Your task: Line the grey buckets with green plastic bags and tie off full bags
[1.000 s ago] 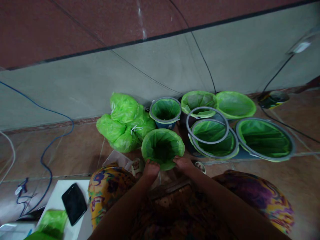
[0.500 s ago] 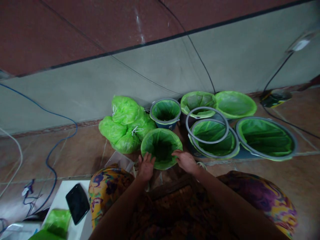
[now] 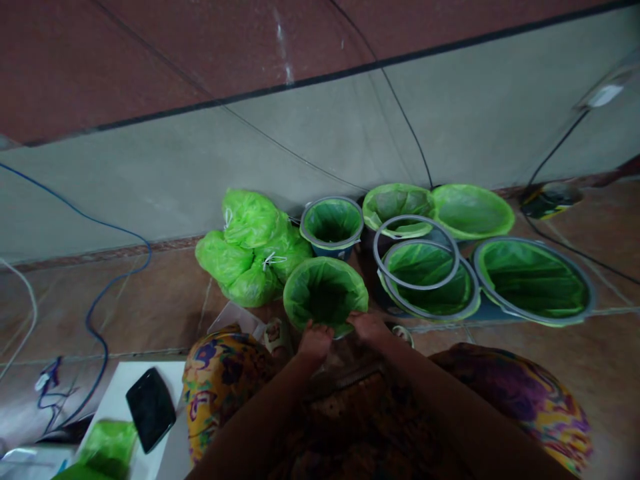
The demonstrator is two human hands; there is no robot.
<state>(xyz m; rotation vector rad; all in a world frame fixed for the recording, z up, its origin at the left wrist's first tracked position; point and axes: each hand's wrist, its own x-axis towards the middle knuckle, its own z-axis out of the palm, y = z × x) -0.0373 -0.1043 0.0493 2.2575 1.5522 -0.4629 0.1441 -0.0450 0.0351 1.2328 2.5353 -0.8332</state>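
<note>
A green bin liner [image 3: 326, 293] lines a round bin straight in front of me, its edge folded out over the rim. My left hand [image 3: 317, 340] pinches the liner at the near edge. A short way right along the same rim, my right hand [image 3: 369, 327] has its fingers closed on the liner too. The bin's outer wall is mostly hidden by the liner and my hands. Just behind stands a smaller lined bin [image 3: 332, 250] with a grey ring around its top.
Tied green bags [image 3: 255, 250] are heaped on the left. On the right stand several lined bins [image 3: 535, 280], with a loose grey ring [image 3: 416, 217] resting on one. A black phone-like device [image 3: 151, 410] lies on a white surface [image 3: 107, 393]. A blue cable [image 3: 89, 320] crosses the floor.
My left hand has moved right and toward me along the rim, its spread fingers now closed on the liner. My right hand has come down slightly to the near edge.
</note>
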